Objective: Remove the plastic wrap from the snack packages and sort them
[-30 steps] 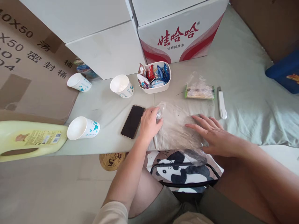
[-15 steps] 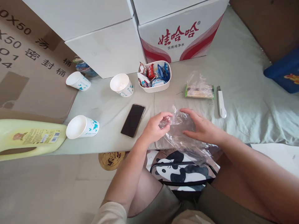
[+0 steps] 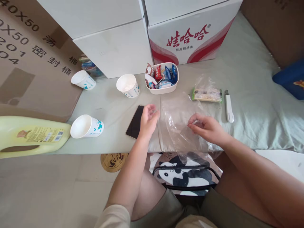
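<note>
A clear plastic bag [image 3: 175, 129] lies spread over the cloth in front of me, its lower end hanging past the edge. At its right side my right hand [image 3: 207, 129] is closed, thumb and forefinger pinching the thin film. My left hand [image 3: 149, 122] is off the bag, loosely curled with thumb and fingers apart and nothing in it. It partly covers a dark phone [image 3: 135, 123] lying on the cloth. Beyond my right hand are a green-edged pack in clear wrap [image 3: 207, 95] and a white utility knife [image 3: 229, 107].
A white tub [image 3: 162, 90] of small wrapped snacks stands near a printed carton [image 3: 190, 41]. Paper cups [image 3: 128, 86] stand to the left, with a yellow jug [image 3: 35, 134] at the left edge. A panda-patterned seat [image 3: 185, 172] is between my legs.
My left hand has let go of the bag and moved left over the phone. The bag, bunched up before, now lies flatter and wider. My right fingers have come together at its side.
</note>
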The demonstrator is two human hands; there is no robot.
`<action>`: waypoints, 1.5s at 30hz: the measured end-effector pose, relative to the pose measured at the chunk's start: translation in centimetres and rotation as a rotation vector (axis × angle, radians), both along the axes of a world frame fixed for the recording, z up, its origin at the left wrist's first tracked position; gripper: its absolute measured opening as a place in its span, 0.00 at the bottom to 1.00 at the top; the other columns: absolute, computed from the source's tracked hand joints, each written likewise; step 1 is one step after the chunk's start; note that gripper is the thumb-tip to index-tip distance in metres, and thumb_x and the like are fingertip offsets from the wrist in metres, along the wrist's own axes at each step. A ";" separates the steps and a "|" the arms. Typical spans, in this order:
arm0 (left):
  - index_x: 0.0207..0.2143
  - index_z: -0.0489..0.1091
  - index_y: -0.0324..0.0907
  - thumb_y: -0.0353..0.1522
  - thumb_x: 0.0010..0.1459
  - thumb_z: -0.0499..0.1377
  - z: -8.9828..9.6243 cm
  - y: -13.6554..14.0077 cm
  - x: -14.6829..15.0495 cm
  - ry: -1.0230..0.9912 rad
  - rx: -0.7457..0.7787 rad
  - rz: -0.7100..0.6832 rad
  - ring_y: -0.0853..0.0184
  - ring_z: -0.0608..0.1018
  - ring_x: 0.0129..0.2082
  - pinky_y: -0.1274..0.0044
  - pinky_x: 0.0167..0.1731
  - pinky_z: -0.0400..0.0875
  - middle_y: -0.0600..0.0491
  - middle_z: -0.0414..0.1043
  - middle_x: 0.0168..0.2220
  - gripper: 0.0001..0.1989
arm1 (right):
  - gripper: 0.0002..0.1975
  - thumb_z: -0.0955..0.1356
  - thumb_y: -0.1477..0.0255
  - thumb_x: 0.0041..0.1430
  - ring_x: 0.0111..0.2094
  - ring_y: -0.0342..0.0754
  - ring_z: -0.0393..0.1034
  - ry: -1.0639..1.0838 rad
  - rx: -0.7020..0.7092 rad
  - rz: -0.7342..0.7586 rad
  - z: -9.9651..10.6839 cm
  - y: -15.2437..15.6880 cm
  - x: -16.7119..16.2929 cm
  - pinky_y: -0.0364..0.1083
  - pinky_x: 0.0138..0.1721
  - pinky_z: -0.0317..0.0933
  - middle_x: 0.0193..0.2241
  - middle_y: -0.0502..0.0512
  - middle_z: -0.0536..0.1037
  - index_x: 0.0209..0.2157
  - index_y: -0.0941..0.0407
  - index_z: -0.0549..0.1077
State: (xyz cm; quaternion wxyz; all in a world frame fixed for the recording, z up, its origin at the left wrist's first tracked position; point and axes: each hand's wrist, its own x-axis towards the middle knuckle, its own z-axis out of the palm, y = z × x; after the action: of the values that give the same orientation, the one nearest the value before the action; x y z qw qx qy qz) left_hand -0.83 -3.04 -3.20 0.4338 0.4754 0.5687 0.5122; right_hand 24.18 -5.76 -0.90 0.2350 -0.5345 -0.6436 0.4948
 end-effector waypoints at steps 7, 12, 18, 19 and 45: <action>0.45 0.74 0.40 0.50 0.47 0.71 1.1 -1.1 2.4 -0.534 -0.442 -0.507 0.57 0.81 0.49 0.68 0.52 0.71 0.43 0.80 0.48 0.30 | 0.14 0.68 0.58 0.56 0.23 0.45 0.66 0.142 -0.067 -0.079 -0.2 -0.1 -0.2 0.44 0.25 0.57 0.21 0.50 0.74 0.34 0.54 0.68; 0.44 0.71 0.40 0.45 0.46 0.74 2.1 -1.8 3.1 -0.401 -0.492 -0.611 0.65 0.83 0.33 0.74 0.38 0.73 0.48 0.83 0.37 0.28 | 0.13 0.69 0.59 0.56 0.23 0.45 0.67 0.157 -0.052 -0.053 0.2 -0.1 0.0 0.44 0.27 0.59 0.20 0.50 0.74 0.32 0.55 0.68; 0.47 0.67 0.43 0.44 0.56 0.66 1.9 -1.8 3.0 -0.222 -0.477 -0.557 0.66 0.83 0.28 0.79 0.27 0.68 0.53 0.81 0.30 0.22 | 0.10 0.68 0.62 0.57 0.24 0.45 0.68 0.207 -0.036 -0.027 0.4 -0.1 0.1 0.45 0.28 0.61 0.21 0.49 0.73 0.31 0.55 0.69; 0.48 0.67 0.44 0.44 0.57 0.66 1.8 -1.8 2.9 -0.215 -0.474 -0.569 0.66 0.83 0.28 0.79 0.26 0.68 0.53 0.81 0.30 0.21 | 0.10 0.68 0.63 0.57 0.24 0.45 0.68 0.215 -0.035 -0.026 0.3 -0.1 0.2 0.45 0.28 0.61 0.21 0.49 0.73 0.32 0.55 0.69; 0.35 0.75 0.41 0.41 0.54 0.68 0.7 -1.6 2.3 -0.350 -0.233 -0.503 0.62 0.85 0.36 0.66 0.46 0.79 0.49 0.82 0.36 0.14 | 0.20 0.68 0.51 0.62 0.23 0.43 0.69 0.453 -0.119 -0.021 -0.3 -0.4 -0.2 0.45 0.28 0.65 0.25 0.46 0.75 0.44 0.51 0.65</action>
State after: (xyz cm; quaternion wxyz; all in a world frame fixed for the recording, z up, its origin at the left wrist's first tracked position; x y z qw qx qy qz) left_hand 1.51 -4.63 -2.51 0.6895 0.4528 0.4051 0.3942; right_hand 23.94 -6.18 -1.19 0.3468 -0.4292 -0.5387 0.6367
